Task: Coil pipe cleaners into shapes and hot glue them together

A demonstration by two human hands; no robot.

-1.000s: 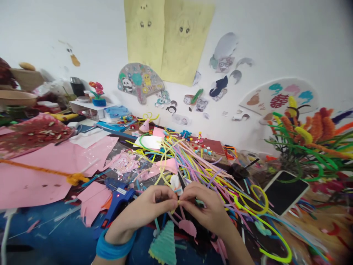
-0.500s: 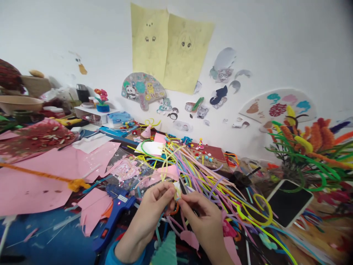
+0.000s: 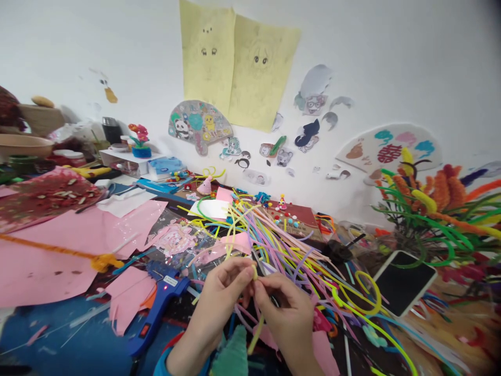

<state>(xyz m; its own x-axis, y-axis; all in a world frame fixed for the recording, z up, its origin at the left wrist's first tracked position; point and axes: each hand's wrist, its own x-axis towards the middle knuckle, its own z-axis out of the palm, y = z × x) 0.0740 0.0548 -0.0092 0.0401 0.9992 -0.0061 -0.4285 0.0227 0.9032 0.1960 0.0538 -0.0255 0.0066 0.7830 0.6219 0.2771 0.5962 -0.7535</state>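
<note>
My left hand (image 3: 221, 292) and my right hand (image 3: 284, 308) meet low in the middle of the view, fingertips pinched together on a thin yellow pipe cleaner (image 3: 255, 326) that hangs down between them. Both hands are closed on it. Just below them stands a teal fuzzy cone (image 3: 234, 355), partly cut off by the frame's bottom edge. Behind the hands lies a heap of coloured pipe cleaners (image 3: 274, 235). A blue glue gun (image 3: 156, 308) lies to the left of my left hand.
Pink paper sheets (image 3: 58, 245) cover the table's left side. A dark phone (image 3: 405, 282) lies at the right, beside a bunch of pipe-cleaner flowers (image 3: 438, 203). Yellow drawings (image 3: 238, 62) and paper cut-outs hang on the white wall. Bowls and boxes stand at far left.
A long yellow strand now hangs down between my hands where only a short piece showed at the fingertips. The hands stayed close together while the view shifted a little.
</note>
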